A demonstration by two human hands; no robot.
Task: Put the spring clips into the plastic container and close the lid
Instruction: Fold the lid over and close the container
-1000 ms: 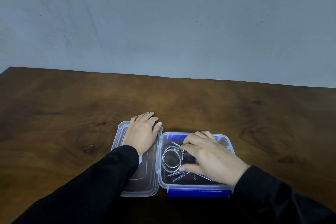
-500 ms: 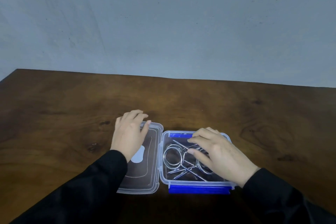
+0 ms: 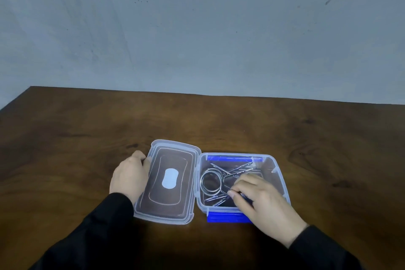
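A clear plastic container (image 3: pixel 277 167) with blue latches stands open on the wooden table. Metal spring clips (image 3: pixel 211 182) lie inside it, one with a round coil at the left. The clear lid (image 3: pixel 168 182) lies flat on the table just left of the container. My left hand (image 3: pixel 129 178) curls around the lid's left edge. My right hand (image 3: pixel 260 201) reaches into the container's near right part, fingertips pinched on the wire legs of a clip.
The brown wooden table (image 3: pixel 219 120) runs back to a grey wall (image 3: pixel 197 28). Its left edge slants in at the far left. A blue latch (image 3: pixel 228 218) sticks out from the container's near side.
My left hand slid off the top of the lid to its left edge. My right hand pulled back toward the container's near right, uncovering the clips.
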